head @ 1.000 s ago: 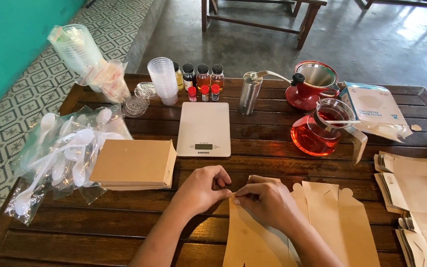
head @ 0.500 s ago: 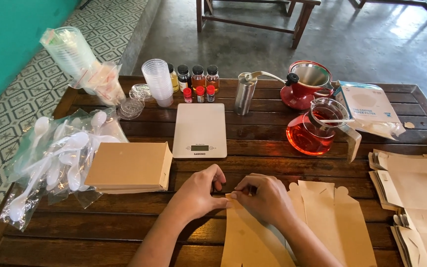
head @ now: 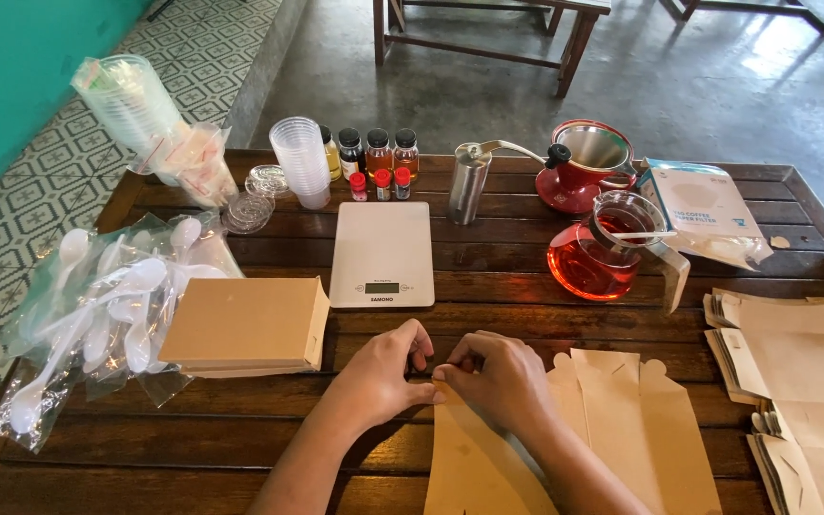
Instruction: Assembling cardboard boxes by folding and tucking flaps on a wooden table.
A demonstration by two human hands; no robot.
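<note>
My left hand [head: 379, 374] and my right hand [head: 493, 379] meet at the near middle of the wooden table [head: 488, 262]. Both pinch the top left corner of a flat brown cardboard blank [head: 565, 439] that lies under my right forearm. The fingertips touch each other at that corner. A closed brown cardboard box [head: 245, 327] lies just left of my left hand. A white kitchen scale [head: 381, 253] sits beyond the hands.
A bag of white plastic spoons [head: 97, 305] lies at the left. Stacked clear cups [head: 302, 162], small bottles [head: 374, 157], a metal grinder [head: 469, 181], a red dripper [head: 588, 162] and a glass carafe of red liquid [head: 607, 248] stand at the back. Folded brown paper pieces [head: 803, 362] pile at the right.
The hands stay together at the cardboard corner with only small finger movement. The view has shifted slightly.
</note>
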